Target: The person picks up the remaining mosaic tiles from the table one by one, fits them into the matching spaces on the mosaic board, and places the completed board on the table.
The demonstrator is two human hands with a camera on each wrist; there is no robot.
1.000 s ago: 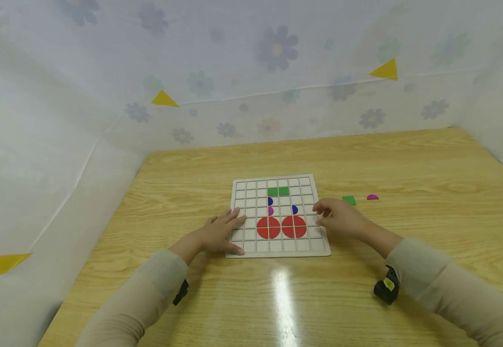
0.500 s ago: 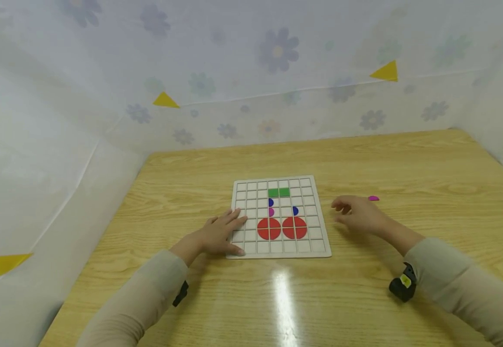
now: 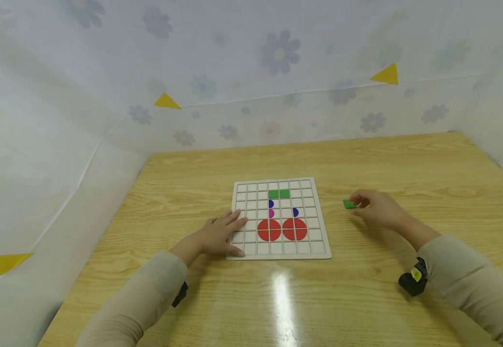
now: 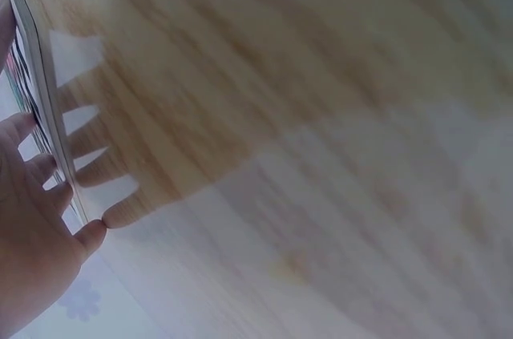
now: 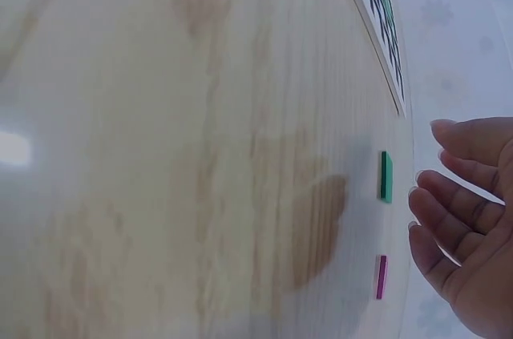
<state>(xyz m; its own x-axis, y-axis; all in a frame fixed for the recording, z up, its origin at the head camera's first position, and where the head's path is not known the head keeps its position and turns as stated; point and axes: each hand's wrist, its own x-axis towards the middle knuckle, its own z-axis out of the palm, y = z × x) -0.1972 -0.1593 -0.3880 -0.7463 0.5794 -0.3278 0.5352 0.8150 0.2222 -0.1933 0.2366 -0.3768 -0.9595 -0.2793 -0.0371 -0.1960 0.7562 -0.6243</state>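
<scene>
A white grid board (image 3: pixel 318 239) lies flat on the table. My left hand (image 3: pixel 218 233) rests on its left edge with fingers spread. On the board sit two red circles (image 3: pixel 263 235), a pair of green squares (image 3: pixel 273 193), two blue half-circles (image 3: pixel 295 212) and a magenta half-circle (image 3: pixel 271 213). To the right of the board, my right hand (image 3: pixel 377 208) hovers over a loose green square (image 3: pixel 348 204), its fingers loosely bent around nothing. The right wrist view shows that green square (image 5: pixel 385 177) and a loose magenta half-circle (image 5: pixel 381 277) on the table; the hand hides the latter in the head view.
The wood-grain table (image 3: pixel 217 303) reaches back to a white flowered cloth (image 3: pixel 243 58). Yellow triangles (image 3: pixel 385 74) hang along the cloth. Each wrist carries a small black camera (image 3: pixel 414 279).
My right hand has moved right, from the board's edge to the loose pieces. It uncovers the loose green square and now covers the magenta half-circle. The left hand stays put.
</scene>
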